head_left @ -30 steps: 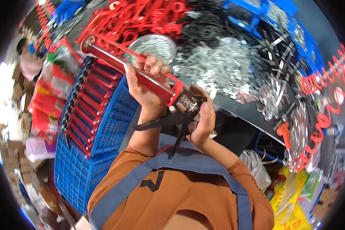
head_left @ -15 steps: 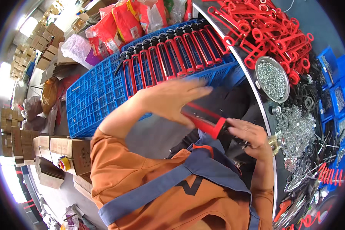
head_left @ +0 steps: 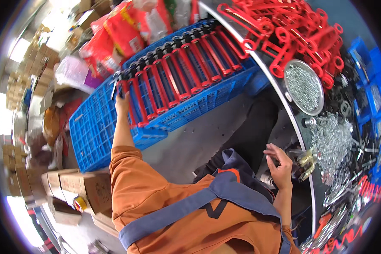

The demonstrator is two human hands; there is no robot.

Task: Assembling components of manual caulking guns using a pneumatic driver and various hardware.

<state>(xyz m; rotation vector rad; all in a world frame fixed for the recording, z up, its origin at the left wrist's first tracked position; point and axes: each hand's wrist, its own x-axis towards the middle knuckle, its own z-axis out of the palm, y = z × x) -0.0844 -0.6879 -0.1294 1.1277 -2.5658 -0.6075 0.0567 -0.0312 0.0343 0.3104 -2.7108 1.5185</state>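
Note:
My left arm stretches out to the blue crate, and my left hand is closed on a red caulking gun with a black handle end, at the left end of the row. Several matching caulking guns lie side by side on top of the blue plastic crate, black ends away from me. Close to the bench edge, my right hand hovers with its fingers bent and apart, holding nothing. Just right of it is a brass-coloured metal fixture.
On the bench to the right lie a heap of red frames, a metal bowl of small parts and a pile of silvery hardware. Blue bins line its far side. Red bags stand behind the crate; cartons sit left.
The caulking gun held in front of me has gone to the crate's left end with my left hand. My right hand has let go of it and stayed by the bench.

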